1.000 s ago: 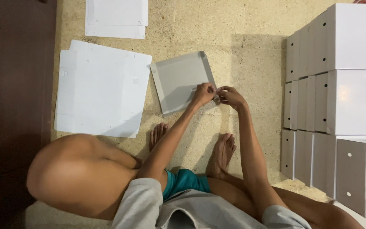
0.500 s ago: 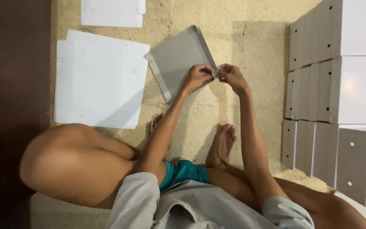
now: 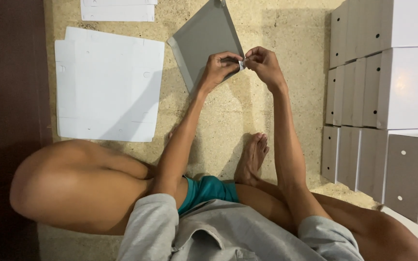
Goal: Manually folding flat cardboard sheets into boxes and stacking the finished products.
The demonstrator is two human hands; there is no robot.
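Grey tray (image 3: 204,41) — white sheets (image 3: 107,89) (speckled floor (image 3: 276,24)).

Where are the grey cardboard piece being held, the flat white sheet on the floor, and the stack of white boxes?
grey cardboard piece (image 3: 204,41), head view, middle of its face.
flat white sheet (image 3: 110,87), head view, its centre.
stack of white boxes (image 3: 402,87), head view, a box's broad side.

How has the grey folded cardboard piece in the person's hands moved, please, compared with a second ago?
Yes. The grey folded cardboard piece has tipped up off the floor and turned; against the flat white cardboard sheet beside it, its far corner now points away from the person.
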